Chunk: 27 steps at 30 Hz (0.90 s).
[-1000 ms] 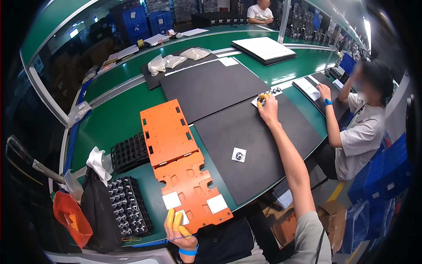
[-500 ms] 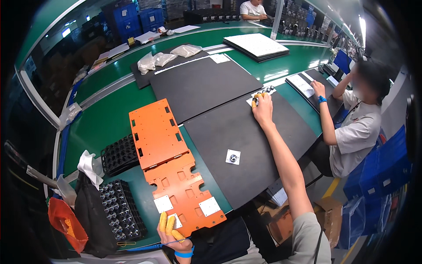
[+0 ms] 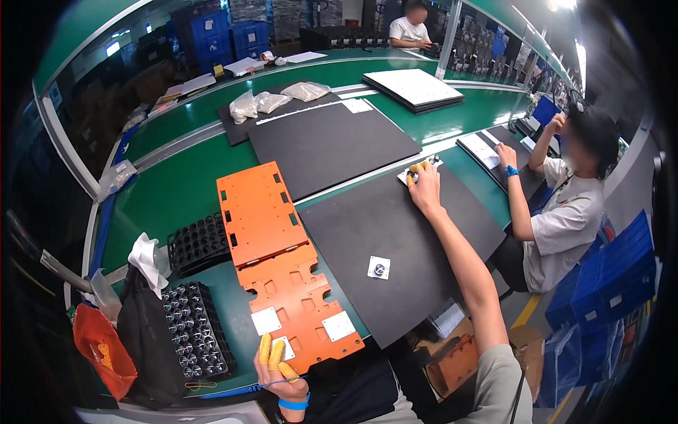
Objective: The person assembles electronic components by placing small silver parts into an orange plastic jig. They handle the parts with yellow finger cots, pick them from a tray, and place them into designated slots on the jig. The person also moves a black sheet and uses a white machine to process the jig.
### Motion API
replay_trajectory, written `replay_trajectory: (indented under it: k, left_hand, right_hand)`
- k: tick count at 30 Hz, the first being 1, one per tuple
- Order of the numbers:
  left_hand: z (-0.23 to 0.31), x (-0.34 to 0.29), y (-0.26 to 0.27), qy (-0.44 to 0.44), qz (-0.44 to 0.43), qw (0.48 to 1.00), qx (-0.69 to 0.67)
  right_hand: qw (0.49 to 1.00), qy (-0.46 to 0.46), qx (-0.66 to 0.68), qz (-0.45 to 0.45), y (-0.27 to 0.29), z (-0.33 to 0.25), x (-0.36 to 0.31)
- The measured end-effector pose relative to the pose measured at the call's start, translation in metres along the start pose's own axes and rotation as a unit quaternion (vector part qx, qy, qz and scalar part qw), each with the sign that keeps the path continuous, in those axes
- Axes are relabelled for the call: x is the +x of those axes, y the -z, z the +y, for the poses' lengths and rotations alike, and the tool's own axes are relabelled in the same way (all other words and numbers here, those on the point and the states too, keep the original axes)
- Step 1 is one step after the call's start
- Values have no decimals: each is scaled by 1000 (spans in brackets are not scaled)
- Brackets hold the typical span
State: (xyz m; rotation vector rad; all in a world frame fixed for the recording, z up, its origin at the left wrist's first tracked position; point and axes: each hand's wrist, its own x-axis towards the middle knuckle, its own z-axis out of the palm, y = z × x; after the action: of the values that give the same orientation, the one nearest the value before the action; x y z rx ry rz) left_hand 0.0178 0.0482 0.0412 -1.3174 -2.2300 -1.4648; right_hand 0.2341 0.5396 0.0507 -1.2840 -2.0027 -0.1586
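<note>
A: What is shown in the head view, low in the frame?

B: The left hand is seen at the bottom centre, its yellow-capped fingertips laid on the near edge of the lower orange plate. Its grip is spread flat; nothing is pinched. Two white square pads are seen on that plate, and a second orange plate lies just above it, touching it.

A: And the other hand?

B: The right hand is stretched to the upper middle, across the black mat, onto a small white tray of parts at the mat's far edge. The fingers are curled over the tray; whether something is pinched in that grip cannot be told.

A: Which step is judged to be in hand?

B: A small part is probably being fetched while the plate is steadied on the green worktop.

A: What is called for by the next move?

B: A sure pinch on one part, and a long carry back over the mat, past the small white square lying on it. The plate should be kept from sliding.

A: Anything else nearby?

B: A black tray of round parts at lower left, and a seated co-worker at the right.
</note>
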Motion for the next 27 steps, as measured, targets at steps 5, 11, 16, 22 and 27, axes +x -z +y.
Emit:
replay_trajectory:
  k: [5, 11, 16, 22, 27]
  left_hand:
    - [2, 2, 0, -13, 3, 1000, -4]
    - [1, 0, 0, 2, 3, 1000, -3]
    - [0, 0, -2, -3, 14, 1000, 0]
    - [-3, -4, -5, 11, 11, 1000, 1]
    - [-4, -5, -6, 6, 18, 1000, 1]
  right_hand:
    - [1000, -3, -11, 6, -8, 13, 4]
    - [999, -12, -17, 37, -5, 17, 3]
    - [998, -60, -20, 31, 7, 37, 0]
    - [988, -135, -73, -23, 8, 50, 0]
    - [985, -149, -87, -16, 0, 45, 9]
